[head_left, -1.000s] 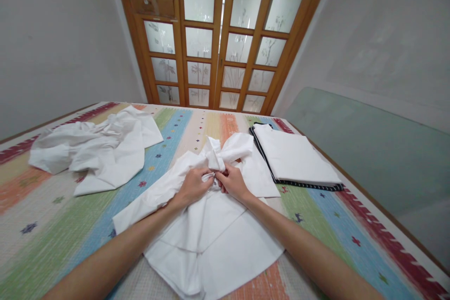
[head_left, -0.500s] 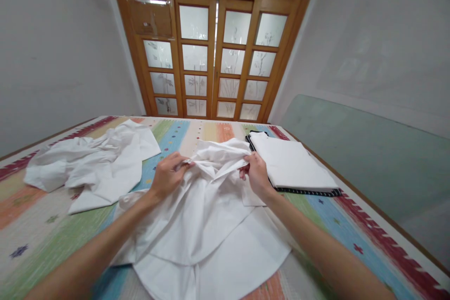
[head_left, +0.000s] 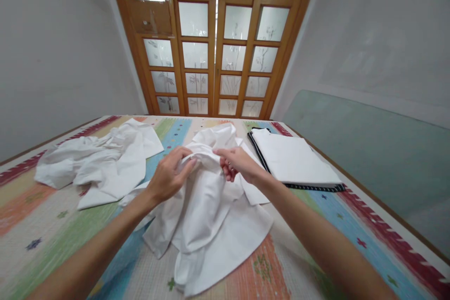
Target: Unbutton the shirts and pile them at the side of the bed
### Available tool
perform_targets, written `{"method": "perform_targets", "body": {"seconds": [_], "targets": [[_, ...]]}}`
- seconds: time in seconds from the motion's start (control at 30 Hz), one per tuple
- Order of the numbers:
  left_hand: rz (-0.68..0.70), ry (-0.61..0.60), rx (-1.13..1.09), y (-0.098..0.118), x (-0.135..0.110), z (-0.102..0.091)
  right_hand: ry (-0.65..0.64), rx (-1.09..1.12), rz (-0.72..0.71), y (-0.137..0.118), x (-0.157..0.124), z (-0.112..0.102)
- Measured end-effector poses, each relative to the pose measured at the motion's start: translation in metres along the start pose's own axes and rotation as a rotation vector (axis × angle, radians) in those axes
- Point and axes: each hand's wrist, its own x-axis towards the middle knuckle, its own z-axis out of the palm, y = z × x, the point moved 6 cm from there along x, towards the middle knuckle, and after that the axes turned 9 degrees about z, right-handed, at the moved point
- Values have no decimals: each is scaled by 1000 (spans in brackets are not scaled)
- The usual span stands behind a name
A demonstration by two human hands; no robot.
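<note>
Striped bedspread in green, blue and orange fills the bottom of the frame, with the wooden glass-paned door up top in the middle.

So, what's changed: a second ago you had the white garment spread pretty flat at centre frame, both hands close together and low down on its middle. Half a second ago your hands had split apart to the top edge. Now they've come back together and higher up, and the cloth has come up with them. It's bunched into a hump at centre and hangs down in loose folds toward the lower middle of the frame. The sleeve that trailed off to the lower left has been pulled in too.

Your left hand has its fingers curled over a ridge of the fabric, clamped on it. Your right hand pinches the same ridge between thumb and forefinger, with the other fingers tucked in. The two hands are almost touching.

For the job in hand, I'd say the flat layout is gone for now: the garment is gathered up, with only its lower edge resting on the bedspread.

Everything else looks unmoved: the crumpled white pile sits centre left, and the folded stack with its dark striped edge sits centre right, just beside the garment.
</note>
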Motion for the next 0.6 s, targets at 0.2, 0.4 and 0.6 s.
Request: {"method": "perform_targets", "body": {"seconds": [0.2,0.4,0.6], "targets": [[14,-136,-54,-4,-21,1,-15,-169,73,39,2,14],[237,-198,154,27,-6,7,-51,-111,-16,32,-2,16],[482,-298,380,56,-11,43,129,-74,-400,15,-4,1]]}}
